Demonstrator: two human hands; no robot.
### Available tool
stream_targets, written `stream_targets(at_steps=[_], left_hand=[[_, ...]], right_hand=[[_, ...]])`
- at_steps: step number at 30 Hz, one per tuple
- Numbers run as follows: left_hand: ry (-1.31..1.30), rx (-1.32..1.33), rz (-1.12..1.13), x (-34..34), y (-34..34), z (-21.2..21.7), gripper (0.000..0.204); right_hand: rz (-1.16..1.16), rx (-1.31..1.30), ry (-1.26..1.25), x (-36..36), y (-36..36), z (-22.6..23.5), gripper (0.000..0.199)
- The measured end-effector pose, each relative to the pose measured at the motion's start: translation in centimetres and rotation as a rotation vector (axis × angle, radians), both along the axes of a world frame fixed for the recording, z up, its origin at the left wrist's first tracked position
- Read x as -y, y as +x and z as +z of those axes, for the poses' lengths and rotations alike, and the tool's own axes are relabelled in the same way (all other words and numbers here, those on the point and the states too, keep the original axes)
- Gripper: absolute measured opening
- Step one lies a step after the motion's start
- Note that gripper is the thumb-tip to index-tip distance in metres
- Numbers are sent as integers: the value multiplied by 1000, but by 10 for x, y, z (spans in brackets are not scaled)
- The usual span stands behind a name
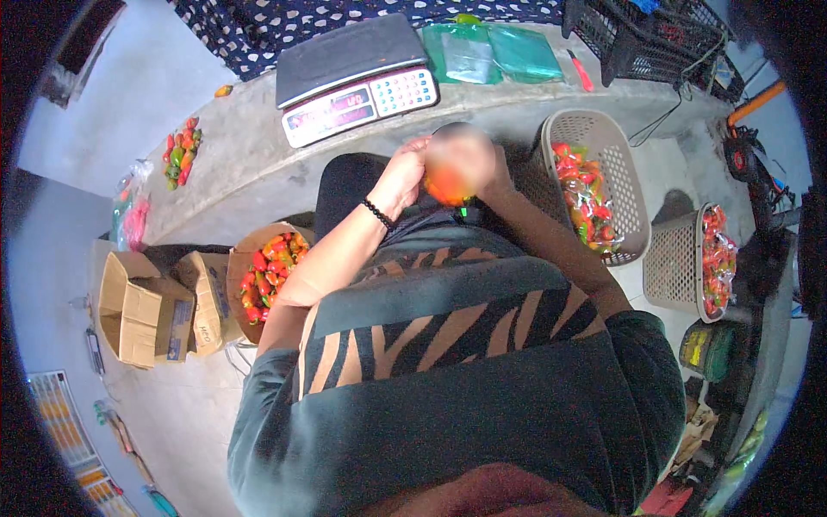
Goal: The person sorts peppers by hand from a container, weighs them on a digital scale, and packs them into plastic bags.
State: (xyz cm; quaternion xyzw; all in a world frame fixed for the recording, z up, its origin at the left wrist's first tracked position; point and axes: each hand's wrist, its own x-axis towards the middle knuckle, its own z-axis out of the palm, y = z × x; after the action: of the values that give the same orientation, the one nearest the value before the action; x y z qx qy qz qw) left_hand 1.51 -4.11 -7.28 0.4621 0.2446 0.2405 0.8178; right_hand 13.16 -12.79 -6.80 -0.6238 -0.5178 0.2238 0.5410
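In front of my lap is a small clear bag of orange-red peppers (446, 188). My left hand (408, 172), with a dark bead bracelet at the wrist, is closed on the bag's upper left side. My right hand (493, 177) reaches to the other side of the bag; a round blurred patch hides its fingers and the bag's top. To my left stands an open cardboard box of loose red and orange peppers (274, 267). On my right, a beige plastic basket (633, 198) contains several clear bags of peppers.
A digital scale (357, 77) sits on the curved concrete ledge (245, 129), beside green plastic bags (525, 53) and a red-handled knife (580, 71). A pepper pile (182, 155) lies left. Another filled basket (676, 258), black crates (642, 43) and empty cardboard boxes (129, 310) stand around.
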Motion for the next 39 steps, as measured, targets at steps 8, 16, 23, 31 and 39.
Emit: stream_targets(at_steps=[8, 16, 23, 31, 39], left_hand=[[304, 19, 33, 7, 4, -9, 14], [659, -88, 0, 2, 3, -4, 12], [239, 78, -143, -3, -3, -3, 7], [203, 95, -66, -11, -3, -14, 7], [505, -12, -131, -25, -10, -6, 7]], right_hand=[[203, -257, -331, -4, 32, 2, 16], [45, -221, -258, 1, 21, 0, 11], [83, -349, -153, 2, 14, 0, 11], [-50, -8, -53, 5, 0, 7, 10], [20, -277, -193, -7, 5, 5, 12]])
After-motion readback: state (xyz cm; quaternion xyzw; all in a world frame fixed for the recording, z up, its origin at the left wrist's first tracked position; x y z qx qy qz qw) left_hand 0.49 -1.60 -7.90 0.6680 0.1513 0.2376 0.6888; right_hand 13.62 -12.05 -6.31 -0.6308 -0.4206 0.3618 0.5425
